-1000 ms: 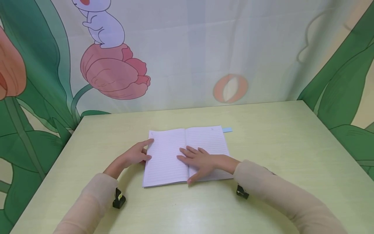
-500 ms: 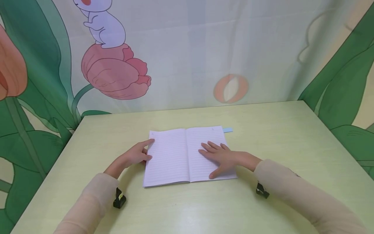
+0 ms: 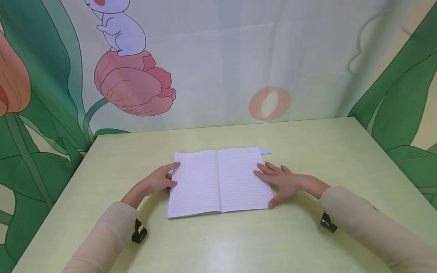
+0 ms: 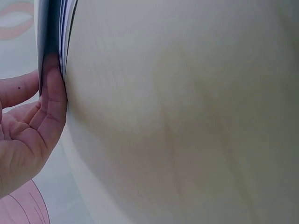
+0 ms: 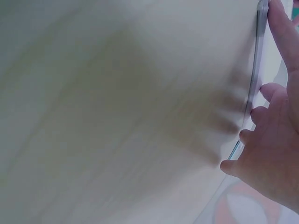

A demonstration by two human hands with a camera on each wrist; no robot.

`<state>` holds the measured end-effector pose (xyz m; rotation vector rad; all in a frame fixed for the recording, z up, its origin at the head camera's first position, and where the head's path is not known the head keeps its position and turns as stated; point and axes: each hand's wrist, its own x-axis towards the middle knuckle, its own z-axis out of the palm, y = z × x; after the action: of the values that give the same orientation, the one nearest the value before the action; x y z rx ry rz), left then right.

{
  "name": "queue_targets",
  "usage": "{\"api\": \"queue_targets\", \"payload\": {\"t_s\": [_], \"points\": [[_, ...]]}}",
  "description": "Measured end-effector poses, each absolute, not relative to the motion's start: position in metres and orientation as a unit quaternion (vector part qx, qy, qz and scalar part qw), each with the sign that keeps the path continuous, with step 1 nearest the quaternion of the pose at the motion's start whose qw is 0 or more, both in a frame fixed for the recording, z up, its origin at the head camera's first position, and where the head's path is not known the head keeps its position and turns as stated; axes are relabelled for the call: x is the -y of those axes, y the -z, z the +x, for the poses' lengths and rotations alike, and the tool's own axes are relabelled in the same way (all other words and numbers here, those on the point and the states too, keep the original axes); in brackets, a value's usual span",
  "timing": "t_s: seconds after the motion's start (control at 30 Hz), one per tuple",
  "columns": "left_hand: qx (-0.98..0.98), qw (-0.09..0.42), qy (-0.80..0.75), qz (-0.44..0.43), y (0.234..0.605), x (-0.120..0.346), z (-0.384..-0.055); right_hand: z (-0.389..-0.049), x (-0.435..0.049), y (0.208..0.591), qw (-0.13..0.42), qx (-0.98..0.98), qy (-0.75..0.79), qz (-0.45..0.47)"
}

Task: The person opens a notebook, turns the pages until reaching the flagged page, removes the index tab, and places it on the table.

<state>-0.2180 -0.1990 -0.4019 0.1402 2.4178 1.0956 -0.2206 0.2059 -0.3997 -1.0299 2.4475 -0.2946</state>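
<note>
"Where's the notebook lying?"

"Around the middle of the bench, between the two hands, spread out at a pair of lined pages with the fold running down the centre."

"And the left hand?"

"It grips the notebook's left edge. Thumb and forefinger show on top in the head view; the left wrist view has the fingers slipped in among the sheets (the paper hides one tip)."

"So that one is grasping. What about the right hand?"

"Grasping nothing. Its fingers are fanned out over the right edge of the notebook, with the thumb at the near right corner. The little finger reaches past the paper's edge."

"What's that blue bit?"

"A blue strip, sticking out by the far right corner. I can't tell whether it's fixed to the notebook."

"Anything on the arms?"

"Pale sleeves, with a small black box below the left cuff and another black box below the right."

"And behind the bench?"

"A pale cloth, printed with a white animal seated on a pink flower."
</note>
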Motion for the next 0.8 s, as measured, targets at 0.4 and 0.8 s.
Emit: {"api": "queue_targets", "payload": {"t_s": [0.4, 0.8], "points": [[-0.886, 0.241, -0.393, 0.044, 0.4025, 0.1986, -0.2192, -0.2207, -0.2127, 0.403, 0.22, -0.892, 0.111, -0.38], [-0.885, 0.244, -0.394, 0.045, 0.4, 0.1977, -0.2189, -0.2193, -0.2109, 0.4007, 0.215, -0.892, 0.112, -0.381]]}}
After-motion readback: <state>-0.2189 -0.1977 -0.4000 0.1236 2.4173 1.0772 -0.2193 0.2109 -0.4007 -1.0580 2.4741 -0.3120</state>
